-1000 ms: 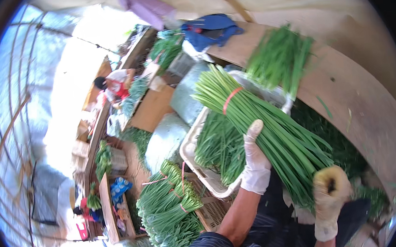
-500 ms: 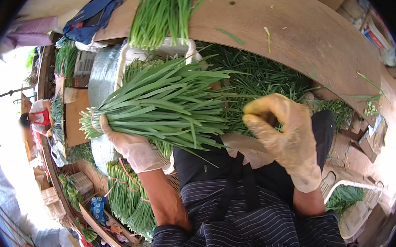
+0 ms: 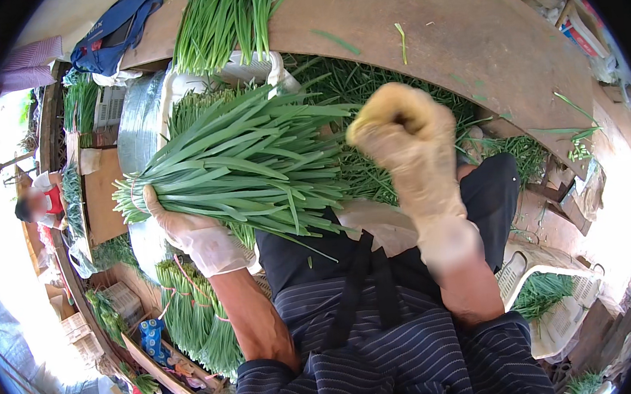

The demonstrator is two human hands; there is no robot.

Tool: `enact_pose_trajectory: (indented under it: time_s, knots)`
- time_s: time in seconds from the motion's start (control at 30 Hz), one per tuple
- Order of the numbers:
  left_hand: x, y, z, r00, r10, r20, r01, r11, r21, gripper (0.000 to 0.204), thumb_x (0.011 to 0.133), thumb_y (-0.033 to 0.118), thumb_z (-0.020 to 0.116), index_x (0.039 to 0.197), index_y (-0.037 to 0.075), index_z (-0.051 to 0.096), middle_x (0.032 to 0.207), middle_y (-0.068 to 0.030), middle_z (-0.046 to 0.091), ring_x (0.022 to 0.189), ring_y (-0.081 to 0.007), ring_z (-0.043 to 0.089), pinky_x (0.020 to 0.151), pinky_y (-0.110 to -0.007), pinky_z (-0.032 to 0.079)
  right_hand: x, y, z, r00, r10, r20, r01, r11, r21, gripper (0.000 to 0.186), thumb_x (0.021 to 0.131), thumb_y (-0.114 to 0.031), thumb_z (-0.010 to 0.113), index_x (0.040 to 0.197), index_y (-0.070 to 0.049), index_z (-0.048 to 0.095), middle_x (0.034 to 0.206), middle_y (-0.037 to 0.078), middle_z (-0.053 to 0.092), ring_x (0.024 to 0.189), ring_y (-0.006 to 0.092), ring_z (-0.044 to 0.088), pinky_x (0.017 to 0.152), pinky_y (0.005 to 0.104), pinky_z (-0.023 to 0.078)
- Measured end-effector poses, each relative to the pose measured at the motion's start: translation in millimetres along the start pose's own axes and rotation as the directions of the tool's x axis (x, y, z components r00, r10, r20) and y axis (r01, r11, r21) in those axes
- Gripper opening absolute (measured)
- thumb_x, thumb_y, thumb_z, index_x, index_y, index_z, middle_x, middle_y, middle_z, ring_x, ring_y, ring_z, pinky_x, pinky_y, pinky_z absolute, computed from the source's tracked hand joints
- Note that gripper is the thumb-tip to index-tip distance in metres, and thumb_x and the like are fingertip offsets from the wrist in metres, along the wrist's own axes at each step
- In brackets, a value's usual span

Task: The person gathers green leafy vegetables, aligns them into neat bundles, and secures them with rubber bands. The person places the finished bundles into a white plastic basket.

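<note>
Steadying a bundle of long green leaves is the work in hand. It lies from the centre of view out toward 9 and 10 o'clock, stem ends at 9, tips fanning toward 2, above the person's lap and in front of a white crate at 12.

Left hand, at 9 o'clock, gloved: thumb laid up over the stems, palm beneath; fingers hidden under the leaves, so how far they wrap cannot be told. Right hand, at 2 o'clock, gloved, clear of the bundle: fingers curled toward the thumb in a loose ring with a dark hollow, nothing seen in it.

Judged good practice: grip close to the stem ends, where the stalks gather, firm enough to stop slipping, light enough not to bruise. Wrist level; the tips have no hand under them and would likely sag if tilted. Right hand best kept loose, touching the leaves along their length, not across, lest blades fold.

Look of it: flat, strap-like blades, deep green, paler toward the stem ends. What seems a thin pinkish band crosses near those ends. Tips uneven; one thin blade strays toward 5 o'clock.
</note>
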State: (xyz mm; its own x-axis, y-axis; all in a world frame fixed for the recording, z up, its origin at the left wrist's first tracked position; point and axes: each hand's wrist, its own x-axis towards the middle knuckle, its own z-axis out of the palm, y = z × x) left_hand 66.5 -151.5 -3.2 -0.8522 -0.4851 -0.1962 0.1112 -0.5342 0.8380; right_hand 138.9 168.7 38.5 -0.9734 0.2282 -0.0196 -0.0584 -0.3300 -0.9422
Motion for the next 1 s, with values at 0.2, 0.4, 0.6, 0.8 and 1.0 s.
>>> enact_pose_trajectory:
  time_s: [0.2, 0.4, 0.6, 0.8, 1.0]
  knots:
    - [1.5, -5.5, -2.4, 0.999, 0.029, -0.029, -0.028, 0.999, 0.025, 0.056, 0.094, 0.041, 0.069, 0.136, 0.004, 0.061, 0.136, -0.0172, 0.065, 0.119, -0.0365, 0.064, 0.106, -0.056, 0.051, -20.4, -13.0, -8.7, 0.944, 0.12, 0.307, 0.042, 0.881, -0.471, 0.021, 0.086, -0.018, 0.082, 0.096, -0.002, 0.074, 0.079, 0.005, 0.068, 0.066, 0.0129, 0.06, 0.061, 0.0288, 0.048]
    - [3.3, -7.0, -1.7, 1.0, -0.014, -0.024, 0.014, 1.0, -0.014, 0.055, 0.094, 0.04, 0.069, 0.135, 0.004, 0.062, 0.135, -0.0171, 0.066, 0.118, -0.0368, 0.065, 0.105, -0.056, 0.052, -17.7, 2.6, 15.9, 0.922, -0.006, 0.386, 0.246, 0.781, -0.574, 0.019, 0.084, -0.016, 0.082, 0.09, -0.003, 0.07, 0.073, 0.005, 0.063, 0.064, 0.014, 0.059, 0.061, 0.0311, 0.049]
    - [12.6, -5.4, -10.0, 0.999, -0.032, -0.009, 0.032, 0.999, -0.031, 0.054, 0.093, 0.039, 0.071, 0.133, 0.003, 0.062, 0.134, -0.0172, 0.066, 0.116, -0.0362, 0.066, 0.103, -0.055, 0.054, -20.9, -10.0, -4.7, 0.846, 0.177, 0.502, -0.164, 0.984, -0.071, 0.011, 0.08, -0.003, 0.069, 0.072, 0.001, 0.063, 0.062, 0.0, 0.054, 0.057, 0.0066, 0.047, 0.052, 0.0282, 0.038]
    - [14.0, -2.6, -12.3, 0.999, -0.013, -0.034, 0.015, 0.998, 0.057, 0.058, 0.092, 0.043, 0.071, 0.135, 0.004, 0.061, 0.135, -0.016, 0.066, 0.116, -0.0355, 0.066, 0.103, -0.053, 0.053, -32.7, -17.6, -28.4, 0.982, 0.045, 0.183, 0.036, 0.907, -0.419, 0.012, 0.093, -0.009, 0.072, 0.098, 0.002, 0.075, 0.08, 0.012, 0.071, 0.07, 0.0174, 0.066, 0.064, 0.0319, 0.052]
    - [13.8, -6.6, -8.8, 0.999, 0.004, -0.045, 0.0, 0.997, 0.082, 0.058, 0.092, 0.042, 0.071, 0.135, 0.004, 0.062, 0.135, -0.0157, 0.066, 0.116, -0.0356, 0.066, 0.103, -0.053, 0.053, -26.9, 4.0, -9.4, 0.978, 0.119, 0.171, -0.016, 0.862, -0.507, 0.021, 0.093, -0.007, 0.075, 0.109, 0.004, 0.072, 0.093, 0.013, 0.073, 0.078, 0.0124, 0.07, 0.065, 0.0274, 0.054]
